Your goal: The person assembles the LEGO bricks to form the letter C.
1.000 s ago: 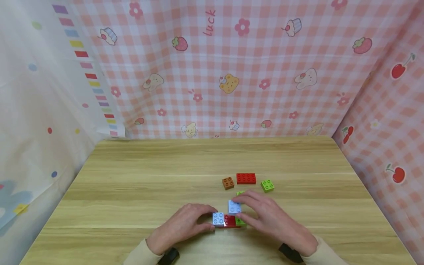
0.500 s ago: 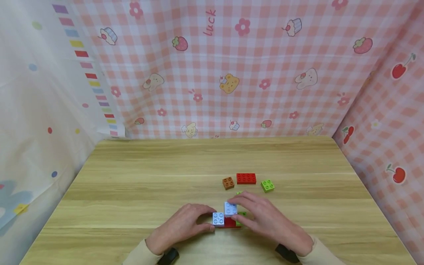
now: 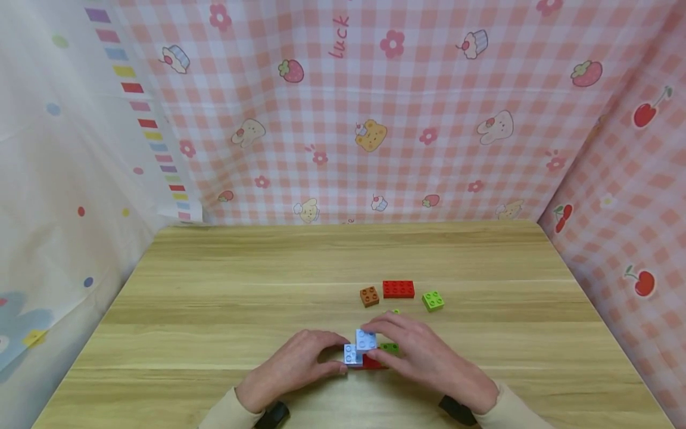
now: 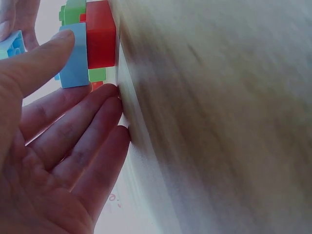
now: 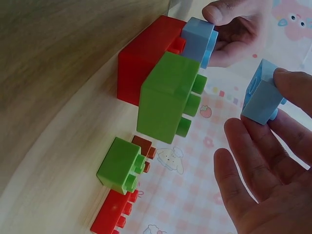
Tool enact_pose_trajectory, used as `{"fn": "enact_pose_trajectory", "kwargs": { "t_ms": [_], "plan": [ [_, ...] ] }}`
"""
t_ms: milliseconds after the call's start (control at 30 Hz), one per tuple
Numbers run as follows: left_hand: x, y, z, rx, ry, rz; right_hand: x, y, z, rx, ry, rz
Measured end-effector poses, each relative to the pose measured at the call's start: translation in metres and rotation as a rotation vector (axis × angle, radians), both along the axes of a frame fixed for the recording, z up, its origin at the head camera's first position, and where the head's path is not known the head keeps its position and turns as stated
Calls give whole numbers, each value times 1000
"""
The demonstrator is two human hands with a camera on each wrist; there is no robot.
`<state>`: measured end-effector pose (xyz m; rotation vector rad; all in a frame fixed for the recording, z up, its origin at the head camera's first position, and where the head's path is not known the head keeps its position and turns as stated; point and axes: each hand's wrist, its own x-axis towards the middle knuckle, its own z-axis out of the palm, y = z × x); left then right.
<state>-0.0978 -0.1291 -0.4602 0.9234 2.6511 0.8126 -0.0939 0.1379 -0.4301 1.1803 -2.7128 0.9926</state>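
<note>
My left hand (image 3: 297,364) pinches a light blue toy building brick (image 3: 349,356) between thumb and fingers. That brick sits on the left end of a red building brick (image 4: 101,36) lying on the table. A green brick (image 5: 165,97) is on the red brick's other end. My right hand (image 3: 423,358) pinches a second light blue brick (image 5: 263,95) by its edges. This brick hangs above the stack, apart from it in the right wrist view, and from the head it partly covers the first blue brick. Its hollow underside partly shows in the right wrist view.
Behind the hands lie a brown brick (image 3: 369,296), a long red brick (image 3: 398,289) and a green brick (image 3: 433,301). Another bit of green (image 3: 396,311) peeks out behind my right fingers. Patterned cloth (image 3: 407,119) walls the wooden table (image 3: 241,268) at the back and sides.
My right hand has moved left with its light blue brick, from over the red brick's middle toward the first blue brick. My left hand has stayed in place.
</note>
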Motion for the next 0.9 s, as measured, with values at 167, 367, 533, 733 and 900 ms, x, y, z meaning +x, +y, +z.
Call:
{"fn": "enact_pose_trajectory", "kwargs": {
  "t_ms": [167,367,533,733,900],
  "plan": [
    [0,0,0,5,-12,-1,0,-4,-1,-6,-30,6],
    [0,0,0,8,-6,-1,-1,-6,-2,-2,-70,13],
    [0,0,0,1,4,-1,-2,-9,-4,-15,-58,31],
    [0,-1,-1,7,26,-10,-2,-12,-7,-26,-32,52],
    [1,0,-1,13,23,-9,-2,-15,-9,-25,-35,57]
  ]
}}
